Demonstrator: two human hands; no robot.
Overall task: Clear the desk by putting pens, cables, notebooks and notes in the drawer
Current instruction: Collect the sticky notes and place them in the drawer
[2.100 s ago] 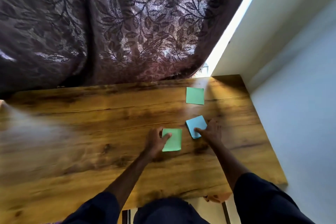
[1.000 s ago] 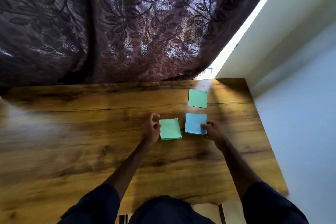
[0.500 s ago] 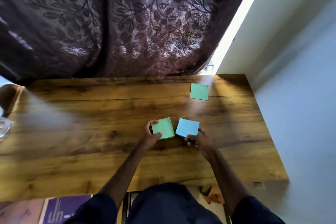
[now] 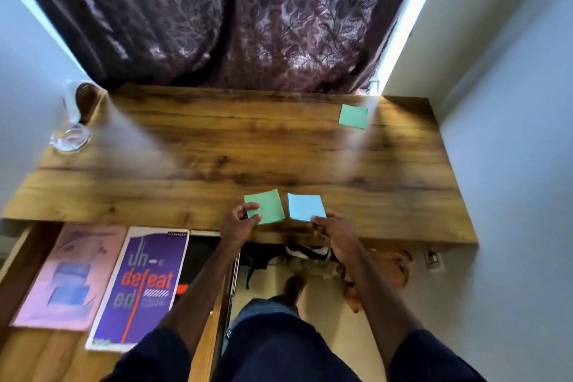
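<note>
Green pad (image 4: 266, 207) is pinched at its near-left corner by your left grip (image 4: 240, 222). The blue pad (image 4: 305, 207) is pinched at its near-right corner by your right grip (image 4: 336, 232). Both pads are at 12 o'clock over the near edge of the table (image 4: 217, 158), side by side with a narrow gap between them. Can't tell whether they're lifted or resting on the wood.

My read on doing this step well:
- The open drawer (image 4: 43, 353) is at 8 o'clock, so your right arm would have to cross over. Better to lay blue on green and carry the stack in the left grip.
- Squeeze through the full thickness so the sheets don't fan or peel.
- Keep the stack flat and low, and set it down rather than tossing it.
- The bare wood at the drawer's near end, about 7 o'clock, looks like the free spot.
- One more green note (image 4: 353, 116) is at 1 o'clock near the table's far right corner, well apart — your freed right grip could fetch it.

Writing:
- The purple notebook (image 4: 144, 288) in the drawer reads "un-" / "defeat" / "ed" in staggered lines; the first bit could be "uh".
- Its small dark tab at the top is too blurred to read.
- The pink notebook (image 4: 69, 276) beside it has no legible text.
- The pad faces look blank.
</note>
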